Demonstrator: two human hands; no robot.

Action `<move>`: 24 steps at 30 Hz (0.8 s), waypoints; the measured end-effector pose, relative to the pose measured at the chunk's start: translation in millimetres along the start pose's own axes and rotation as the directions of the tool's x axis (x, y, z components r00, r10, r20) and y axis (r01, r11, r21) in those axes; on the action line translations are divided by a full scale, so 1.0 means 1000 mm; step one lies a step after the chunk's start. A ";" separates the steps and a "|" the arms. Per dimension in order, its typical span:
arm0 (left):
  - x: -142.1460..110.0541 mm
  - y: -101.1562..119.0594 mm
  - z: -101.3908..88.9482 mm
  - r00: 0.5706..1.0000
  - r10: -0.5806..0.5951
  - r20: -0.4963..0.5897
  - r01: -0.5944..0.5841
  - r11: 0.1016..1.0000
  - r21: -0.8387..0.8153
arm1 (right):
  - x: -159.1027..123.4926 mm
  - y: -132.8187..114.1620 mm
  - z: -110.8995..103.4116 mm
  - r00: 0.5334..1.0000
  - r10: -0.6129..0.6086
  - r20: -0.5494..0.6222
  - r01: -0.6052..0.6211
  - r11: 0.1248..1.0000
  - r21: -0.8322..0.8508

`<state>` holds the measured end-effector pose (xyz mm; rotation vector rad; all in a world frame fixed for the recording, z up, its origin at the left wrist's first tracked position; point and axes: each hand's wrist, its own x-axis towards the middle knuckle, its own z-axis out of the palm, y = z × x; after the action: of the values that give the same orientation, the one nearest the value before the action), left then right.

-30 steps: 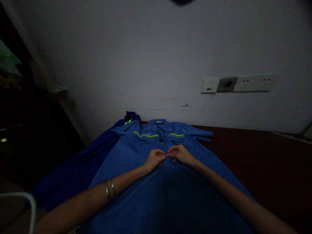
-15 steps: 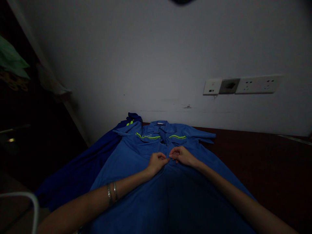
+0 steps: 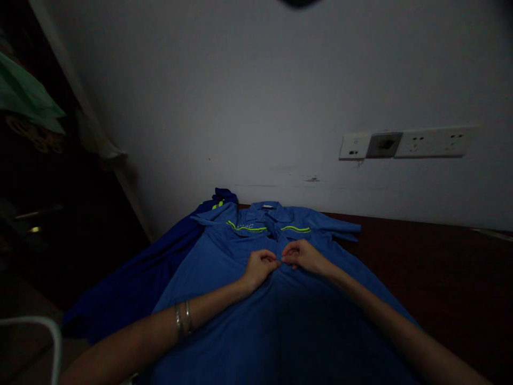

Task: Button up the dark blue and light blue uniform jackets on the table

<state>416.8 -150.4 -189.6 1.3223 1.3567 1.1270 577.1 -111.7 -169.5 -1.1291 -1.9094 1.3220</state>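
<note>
A blue short-sleeved work shirt [image 3: 224, 267] with yellow-green chest stripes is spread out in front of me, its collar toward the wall. At its front opening, my left hand [image 3: 259, 268] pinches the edge of the cloth between thumb and fingers. Close beside it, almost touching, my right hand [image 3: 301, 256] is closed in a pinch on the opposite edge. Whatever small fastener may lie between the fingertips is too dark and small to make out. The shirt's lower part runs toward me into shadow.
A darker blue garment [image 3: 136, 283] with yellow-green stripes lies to the left, partly under the shirt. The dark red tabletop [image 3: 401, 256] shows at right. Behind stands a white wall with sockets [image 3: 430, 143]. A dark door [image 3: 72, 214] and a white cable [image 3: 56, 342] are at left.
My view has shifted slightly, so the shirt, wall and sockets sit a little farther right. Both hands stay pinched at the shirt front, with the right fingertips slightly nearer the left ones.
</note>
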 end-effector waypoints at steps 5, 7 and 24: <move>0.000 -0.001 -0.002 1.000 -0.019 0.004 0.019 1.000 0.011 | 0.003 -0.003 -0.003 0.995 -0.095 0.023 0.097 0.981 -0.169; -0.001 -0.001 -0.003 0.999 -0.044 0.015 0.044 0.999 0.003 | 0.004 -0.004 -0.003 0.991 -0.130 0.031 0.133 0.966 -0.223; -0.012 0.016 -0.016 0.978 -0.148 0.144 0.150 0.989 0.000 | -0.004 -0.011 -0.002 0.992 -0.069 0.105 0.083 0.988 -0.133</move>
<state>403.9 -162.6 -171.4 1.2477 1.3182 0.9185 577.4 -116.1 -158.6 -1.0616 -2.1231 1.2437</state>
